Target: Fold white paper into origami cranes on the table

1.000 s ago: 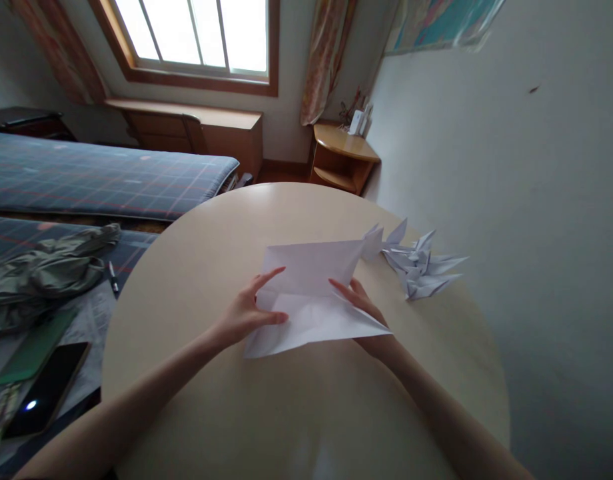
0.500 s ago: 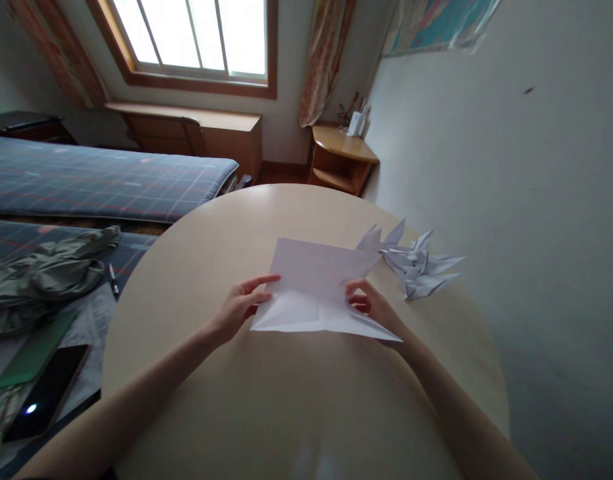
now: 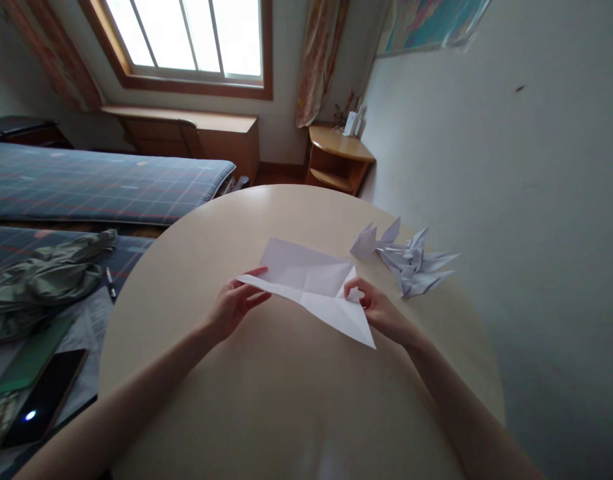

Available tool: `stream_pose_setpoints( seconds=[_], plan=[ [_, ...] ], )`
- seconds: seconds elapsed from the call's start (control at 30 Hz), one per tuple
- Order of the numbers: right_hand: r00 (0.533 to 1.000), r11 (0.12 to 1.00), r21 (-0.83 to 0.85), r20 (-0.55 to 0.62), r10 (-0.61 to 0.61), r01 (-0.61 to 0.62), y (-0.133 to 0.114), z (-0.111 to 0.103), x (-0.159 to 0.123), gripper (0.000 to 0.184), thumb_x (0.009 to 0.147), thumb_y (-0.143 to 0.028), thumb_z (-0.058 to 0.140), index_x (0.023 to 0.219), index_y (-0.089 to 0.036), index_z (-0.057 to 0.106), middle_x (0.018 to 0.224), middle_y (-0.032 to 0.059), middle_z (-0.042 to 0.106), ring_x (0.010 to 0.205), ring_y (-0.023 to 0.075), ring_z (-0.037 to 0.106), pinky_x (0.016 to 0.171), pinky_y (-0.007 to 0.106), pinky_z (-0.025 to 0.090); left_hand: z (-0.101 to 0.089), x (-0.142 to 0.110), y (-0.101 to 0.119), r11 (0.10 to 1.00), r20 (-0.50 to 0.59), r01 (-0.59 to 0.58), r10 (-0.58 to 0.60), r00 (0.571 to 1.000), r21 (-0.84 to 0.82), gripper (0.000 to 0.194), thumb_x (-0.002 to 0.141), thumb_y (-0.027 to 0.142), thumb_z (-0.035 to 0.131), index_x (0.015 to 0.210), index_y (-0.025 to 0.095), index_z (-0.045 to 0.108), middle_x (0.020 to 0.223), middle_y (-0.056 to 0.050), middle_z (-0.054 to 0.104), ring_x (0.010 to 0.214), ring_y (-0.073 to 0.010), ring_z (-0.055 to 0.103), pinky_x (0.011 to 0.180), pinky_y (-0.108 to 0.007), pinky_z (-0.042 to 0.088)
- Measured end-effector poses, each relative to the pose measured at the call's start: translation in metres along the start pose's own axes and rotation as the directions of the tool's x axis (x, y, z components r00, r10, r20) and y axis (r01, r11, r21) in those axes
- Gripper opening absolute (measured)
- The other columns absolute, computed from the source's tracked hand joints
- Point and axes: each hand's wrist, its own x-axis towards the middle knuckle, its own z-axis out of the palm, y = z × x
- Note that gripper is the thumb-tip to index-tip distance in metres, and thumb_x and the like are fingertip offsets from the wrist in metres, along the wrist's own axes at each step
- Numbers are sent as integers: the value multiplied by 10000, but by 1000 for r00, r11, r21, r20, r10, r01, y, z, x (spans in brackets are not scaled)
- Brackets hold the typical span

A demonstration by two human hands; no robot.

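Note:
A white sheet of paper (image 3: 311, 273) with crease lines is held over the round table (image 3: 286, 400), bent along its middle. My left hand (image 3: 231, 307) is at the sheet's left edge, with the paper between its thumb and fingers. At the right edge, my right hand (image 3: 371, 303) pinches the paper, its fingers curled over the top. One pointed corner of the sheet hangs down toward me below my right hand. Just beyond that hand lie several folded paper cranes (image 3: 411, 260), grouped close together on the table.
Left of the table, a bed (image 3: 101, 183) has a plaid mattress. Nearer are a crumpled grey-green cloth (image 3: 46, 280), a pen (image 3: 110, 283), a green case (image 3: 34, 357) and a black phone (image 3: 44, 400). A white wall (image 3: 546, 233) runs along the right side.
The sheet has turned and tilted: its near left corner has risen over my left hand, and its near right corner has swung down and left. A fold across its middle shows more sharply.

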Motion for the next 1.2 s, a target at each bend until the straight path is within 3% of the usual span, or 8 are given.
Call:
stream_pose_setpoints(
  seconds=[0.17,0.37,0.57,0.77,0.93,1.03,1.2],
  plan=[
    [997,998,40,63,38,-41,-2,3,-2,345,648,-297,757,883,-184,531,691,-20,641,549,106,606,459,186,465,0,-2,-4,992,8,-57,57,998,112,366,602,289,793,906,129,668,824,-40,681,800,-162,642,813,-327,533],
    [999,997,82,-42,9,-5,-1,-2,0,323,603,-386,787,742,-161,602,730,55,678,661,178,649,514,256,533,-1,-3,-7,979,17,-39,36,999,199,413,616,369,791,921,119,667,873,-78,705,790,-202,657,729,-353,571],
    [981,986,107,-158,-110,127,10,4,4,314,637,-444,756,793,-185,671,780,23,654,684,164,617,613,353,588,-1,-3,-14,973,27,-92,88,996,212,442,599,425,787,884,106,678,845,-90,715,797,-223,668,828,-416,539],
    [982,977,150,-137,-132,153,14,5,3,251,663,-430,745,783,-215,697,776,12,670,715,169,621,709,415,587,-8,1,-21,939,117,-153,122,986,308,327,579,400,802,735,125,718,813,-73,700,773,-203,642,844,-417,523],
    [983,987,42,-103,-153,158,7,4,1,290,665,-478,725,701,-194,683,718,21,627,656,176,611,661,408,587,0,-3,-11,871,227,-310,237,945,382,266,609,399,779,714,162,721,1027,-76,619,910,-224,589,795,-372,539],
    [983,984,-46,-64,-174,172,2,4,0,331,672,-521,699,675,-191,671,669,20,593,617,172,590,587,372,583,3,-4,-7,788,291,-405,296,910,463,270,630,437,756,632,170,717,1006,-82,594,950,-242,562,818,-380,520],
    [978,973,-103,-23,-209,205,2,7,0,307,691,-500,690,711,-196,662,681,16,577,554,142,552,527,327,561,2,-4,-12,667,429,-537,340,837,517,214,701,407,714,676,197,740,1049,-107,581,984,-254,568,884,-406,474]
  ],
)
